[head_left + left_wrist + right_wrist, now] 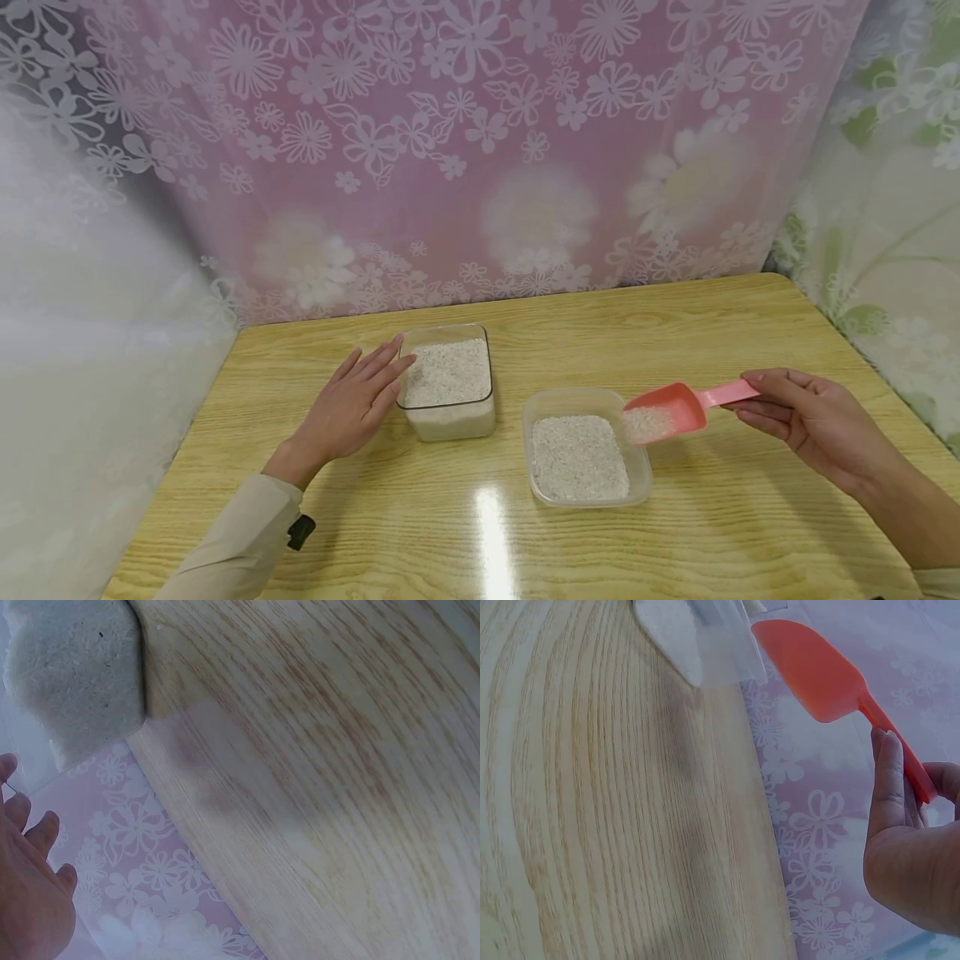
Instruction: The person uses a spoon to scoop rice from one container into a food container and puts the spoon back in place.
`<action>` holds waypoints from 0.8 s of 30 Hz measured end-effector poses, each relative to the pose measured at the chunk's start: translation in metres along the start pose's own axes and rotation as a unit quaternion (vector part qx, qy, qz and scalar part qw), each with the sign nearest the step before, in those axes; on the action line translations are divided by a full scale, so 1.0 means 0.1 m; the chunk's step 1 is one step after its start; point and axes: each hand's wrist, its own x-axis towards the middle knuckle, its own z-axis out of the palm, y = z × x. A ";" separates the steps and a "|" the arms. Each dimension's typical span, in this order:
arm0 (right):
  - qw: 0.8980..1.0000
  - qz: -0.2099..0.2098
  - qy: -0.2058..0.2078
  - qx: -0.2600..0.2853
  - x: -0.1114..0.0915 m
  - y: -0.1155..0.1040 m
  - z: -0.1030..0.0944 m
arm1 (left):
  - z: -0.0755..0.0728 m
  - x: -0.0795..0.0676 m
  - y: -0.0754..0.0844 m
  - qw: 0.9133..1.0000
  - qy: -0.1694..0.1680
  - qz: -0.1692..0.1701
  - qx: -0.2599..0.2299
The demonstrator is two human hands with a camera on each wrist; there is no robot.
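My right hand [825, 425] grips the handle of a pink-red scoop [686, 407], its thumb on top. Some rice [649, 423] lies in the scoop, whose front edge hangs over the right rim of a low plastic container [641, 479]. That container holds a bed of rice as well. My left hand [351, 408] rests with extended fingers on the left rim of a taller clear container [453, 423], also filled with rice. In the right wrist view the underside of the scoop [810, 671] shows, with fingers around its handle.
Both containers stand on a wood-grain table [375, 525]. A pink floral curtain [450, 208] hangs along the back edge, and pale sheets [90, 358] close in the left and right sides. A strip of light reflects on the tabletop.
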 end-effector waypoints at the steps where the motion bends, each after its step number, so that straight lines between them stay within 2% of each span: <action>1: 1.000 0.000 0.000 -0.001 0.00 0.00 0.00 | 0.00 0.00 0.00 1.000 0.000 0.000 0.000; 11: 1.000 -0.001 -0.006 -0.020 -0.02 -0.01 0.01 | 0.00 0.00 0.00 1.000 0.002 -0.001 -0.001; 18: 0.999 0.006 0.015 -0.045 -0.03 -0.01 0.04 | 0.00 0.01 0.00 1.000 0.000 0.000 0.001; 24: 0.999 0.011 0.016 -0.050 -0.03 0.00 0.07 | 0.00 0.01 0.00 1.000 -0.001 -0.002 0.001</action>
